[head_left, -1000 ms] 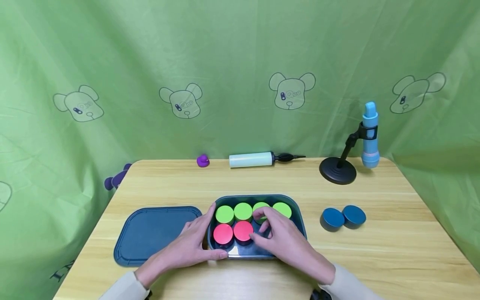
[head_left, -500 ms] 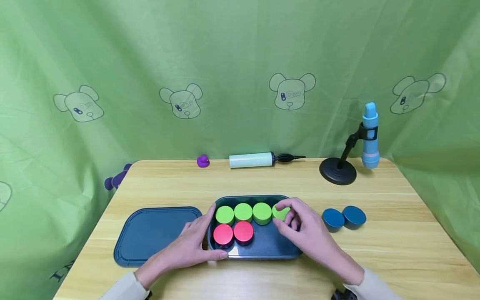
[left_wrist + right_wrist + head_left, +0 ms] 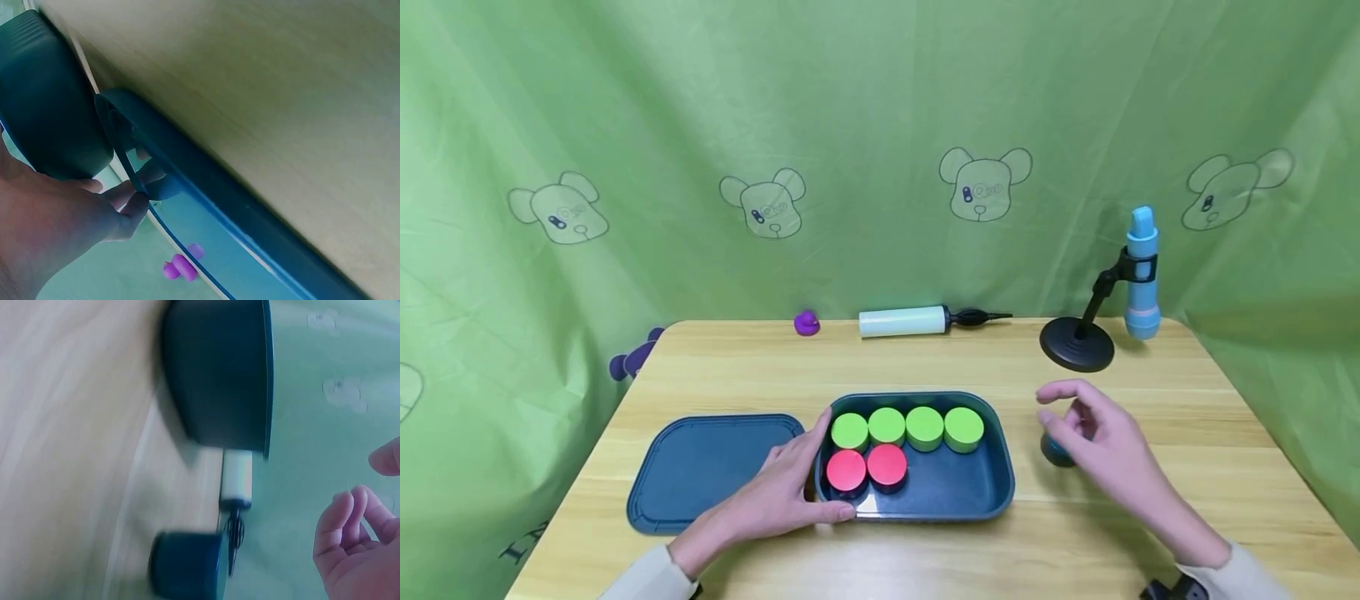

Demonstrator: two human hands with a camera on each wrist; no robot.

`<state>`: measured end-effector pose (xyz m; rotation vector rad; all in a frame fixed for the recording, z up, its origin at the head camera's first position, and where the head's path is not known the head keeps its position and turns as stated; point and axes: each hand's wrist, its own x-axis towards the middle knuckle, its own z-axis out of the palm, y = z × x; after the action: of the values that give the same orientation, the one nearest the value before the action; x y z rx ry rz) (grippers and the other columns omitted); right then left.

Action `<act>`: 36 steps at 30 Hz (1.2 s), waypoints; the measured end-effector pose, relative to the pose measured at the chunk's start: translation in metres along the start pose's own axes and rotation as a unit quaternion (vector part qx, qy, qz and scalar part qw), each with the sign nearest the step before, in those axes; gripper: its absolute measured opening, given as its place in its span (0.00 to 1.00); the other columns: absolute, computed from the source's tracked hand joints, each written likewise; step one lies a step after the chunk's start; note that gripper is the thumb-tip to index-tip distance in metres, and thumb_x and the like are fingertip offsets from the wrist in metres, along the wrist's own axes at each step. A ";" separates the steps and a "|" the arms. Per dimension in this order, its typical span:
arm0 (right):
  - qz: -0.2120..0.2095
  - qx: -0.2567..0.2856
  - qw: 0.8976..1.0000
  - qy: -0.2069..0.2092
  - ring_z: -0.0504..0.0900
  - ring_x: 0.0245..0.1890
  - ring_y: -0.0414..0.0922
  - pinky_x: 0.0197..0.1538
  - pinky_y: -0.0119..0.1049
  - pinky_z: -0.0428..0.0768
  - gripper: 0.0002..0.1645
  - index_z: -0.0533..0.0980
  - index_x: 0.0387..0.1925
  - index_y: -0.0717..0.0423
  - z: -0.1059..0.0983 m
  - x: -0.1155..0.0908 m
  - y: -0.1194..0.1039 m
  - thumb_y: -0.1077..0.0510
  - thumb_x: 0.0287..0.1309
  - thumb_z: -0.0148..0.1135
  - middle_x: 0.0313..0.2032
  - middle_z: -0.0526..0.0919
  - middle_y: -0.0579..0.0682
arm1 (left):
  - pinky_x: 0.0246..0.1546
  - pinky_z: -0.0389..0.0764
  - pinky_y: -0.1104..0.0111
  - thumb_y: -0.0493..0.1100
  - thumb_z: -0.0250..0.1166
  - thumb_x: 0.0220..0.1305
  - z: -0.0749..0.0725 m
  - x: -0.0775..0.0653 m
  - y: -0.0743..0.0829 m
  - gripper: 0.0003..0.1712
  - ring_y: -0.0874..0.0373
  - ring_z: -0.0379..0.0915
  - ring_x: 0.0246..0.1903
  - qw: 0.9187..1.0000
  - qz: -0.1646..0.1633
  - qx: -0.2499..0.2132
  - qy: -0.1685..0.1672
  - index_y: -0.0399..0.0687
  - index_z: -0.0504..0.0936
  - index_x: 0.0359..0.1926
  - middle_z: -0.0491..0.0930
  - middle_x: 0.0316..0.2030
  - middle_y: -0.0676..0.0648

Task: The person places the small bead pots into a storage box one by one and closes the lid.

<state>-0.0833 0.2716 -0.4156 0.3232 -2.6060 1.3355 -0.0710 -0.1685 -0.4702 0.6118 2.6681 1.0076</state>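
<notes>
"Where is the blue block (image 3: 189, 565)?"

"It stands below the right hand (image 3: 1103, 437), which does not touch it; the thumb and the fingertips are apart."

"And the left hand (image 3: 778, 490)?"

"It rests against the left end of the box (image 3: 958, 487), the thumb well apart from the fingers. To its right, inside the box, stand four green blocks (image 3: 925, 428) and two red blocks (image 3: 887, 464). To its left lies the lid (image 3: 707, 467)."

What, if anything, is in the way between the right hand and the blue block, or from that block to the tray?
Nothing visible stands between the right hand and the blue block. From there to the tray lies only bare tabletop; the tray's raised wall would probably be the one thing to lift over.
</notes>
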 end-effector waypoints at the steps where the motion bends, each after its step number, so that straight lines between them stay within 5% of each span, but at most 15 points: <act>1: 0.010 0.001 1.000 0.002 0.73 0.26 0.47 0.26 0.38 0.71 0.12 0.81 0.58 0.47 -0.005 -0.001 0.004 0.54 0.77 0.69 0.28 0.76 0.51 | 0.75 0.53 0.36 0.76 0.76 0.60 0.000 0.000 0.000 0.75 0.45 0.51 0.82 1.000 0.000 0.000 0.000 0.66 0.34 0.90 0.51 0.86 0.54; 13: 0.051 -0.051 0.997 0.013 0.71 0.27 0.46 0.25 0.41 0.67 0.19 0.79 0.65 0.50 -0.044 -0.005 0.048 0.49 0.80 0.65 0.30 0.76 0.52 | 0.75 0.53 0.35 0.77 0.75 0.60 0.000 0.000 0.000 0.75 0.45 0.51 0.82 1.000 0.000 0.005 -0.002 0.65 0.34 0.90 0.51 0.86 0.53; 22: 0.079 -0.105 0.991 -0.023 0.73 0.25 0.45 0.23 0.39 0.71 0.33 0.72 0.75 0.58 -0.055 -0.010 0.081 0.46 0.80 0.66 0.61 0.78 0.63 | 0.76 0.52 0.35 0.76 0.74 0.61 0.001 0.000 -0.001 0.75 0.45 0.51 0.82 1.000 0.004 0.005 -0.004 0.63 0.34 0.90 0.51 0.86 0.53; 26: 0.082 -0.110 0.989 -0.060 0.73 0.25 0.44 0.25 0.37 0.72 0.42 0.66 0.79 0.63 -0.059 -0.012 0.095 0.47 0.76 0.70 0.67 0.73 0.69 | 0.75 0.52 0.35 0.76 0.75 0.61 0.001 0.001 -0.001 0.75 0.45 0.51 0.82 1.000 0.008 0.003 -0.004 0.63 0.34 0.90 0.50 0.86 0.53; 29: 0.072 -0.108 0.989 -0.078 0.72 0.24 0.43 0.25 0.37 0.72 0.45 0.65 0.79 0.66 -0.060 -0.013 0.105 0.52 0.72 0.74 0.63 0.75 0.69 | 0.75 0.53 0.36 0.76 0.75 0.61 0.001 0.001 -0.001 0.75 0.45 0.51 0.82 1.000 0.007 0.003 -0.004 0.64 0.34 0.90 0.50 0.86 0.53; 36: 0.082 -0.095 0.987 -0.096 0.71 0.24 0.44 0.26 0.36 0.71 0.43 0.68 0.74 0.68 -0.056 -0.016 0.117 0.56 0.67 0.78 0.36 0.75 0.54 | 0.75 0.53 0.36 0.76 0.74 0.61 0.002 0.001 -0.002 0.74 0.45 0.52 0.82 1.000 0.002 0.004 -0.006 0.65 0.34 0.90 0.51 0.86 0.53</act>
<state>-0.0961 0.3855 -0.4780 0.2207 -2.9519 1.1394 -0.0722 -0.1683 -0.4728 0.6216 2.6636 0.9911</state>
